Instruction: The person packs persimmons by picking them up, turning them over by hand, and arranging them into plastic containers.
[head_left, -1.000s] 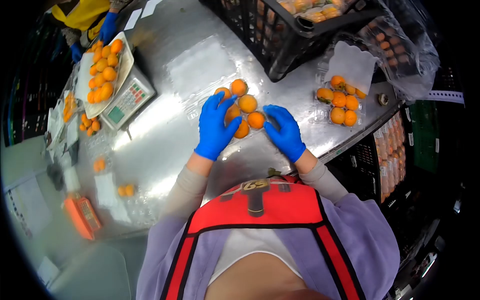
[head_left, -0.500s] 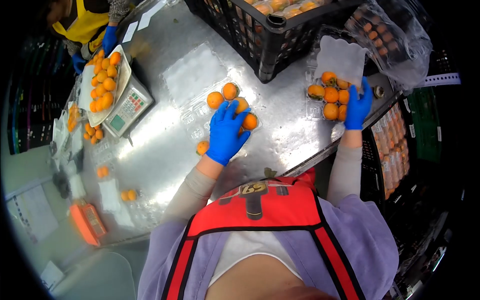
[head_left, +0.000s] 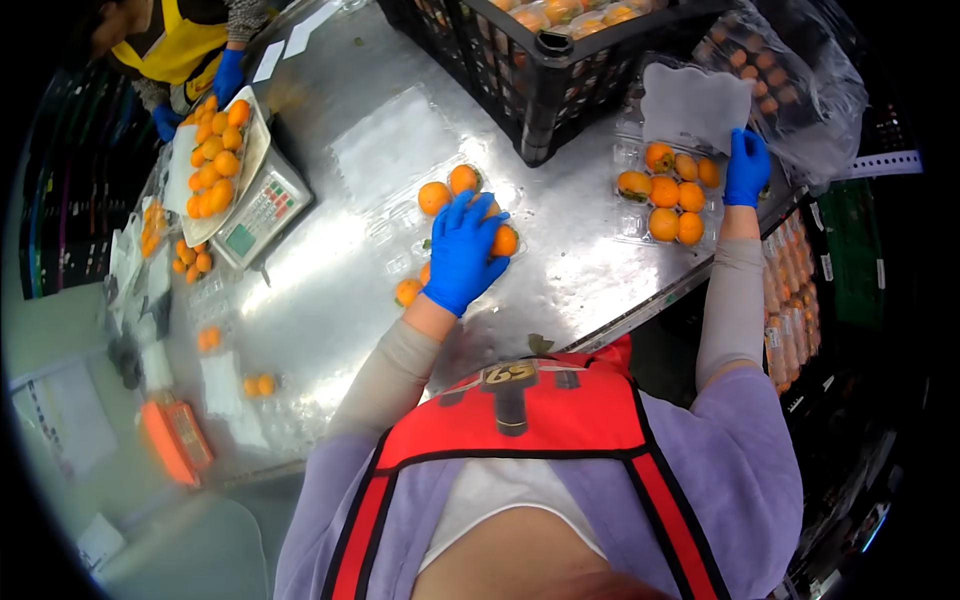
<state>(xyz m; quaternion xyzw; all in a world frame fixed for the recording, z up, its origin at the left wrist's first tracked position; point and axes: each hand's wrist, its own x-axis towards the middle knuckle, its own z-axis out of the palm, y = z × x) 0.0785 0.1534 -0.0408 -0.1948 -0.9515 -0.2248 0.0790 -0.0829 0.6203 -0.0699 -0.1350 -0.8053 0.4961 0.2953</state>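
Note:
My left hand (head_left: 464,250), in a blue glove, lies with spread fingers over several orange fruits in a clear plastic tray; one orange fruit (head_left: 433,198) shows beyond its fingertips. A white sheet (head_left: 392,145) lies in the tray's lid. At the right, my right hand (head_left: 746,168) has its fingers pressed together at the lower right corner of another white sheet (head_left: 695,108). Just below that sheet, several orange fruits (head_left: 664,191) sit in a second clear tray. Whether the right fingers grip the sheet or the lid is hard to tell.
A black crate (head_left: 545,95) of packed fruit stands at the back. A scale (head_left: 250,228) bearing a fruit tray is at the left, near a co-worker's gloved hand (head_left: 229,75). An orange device (head_left: 176,442) lies lower left. Plastic-wrapped fruit (head_left: 790,85) is at the upper right.
My right hand has left the middle tray for the right tray, then moved up to its sheet corner. My left hand has shifted over the middle fruits, its fingers spread.

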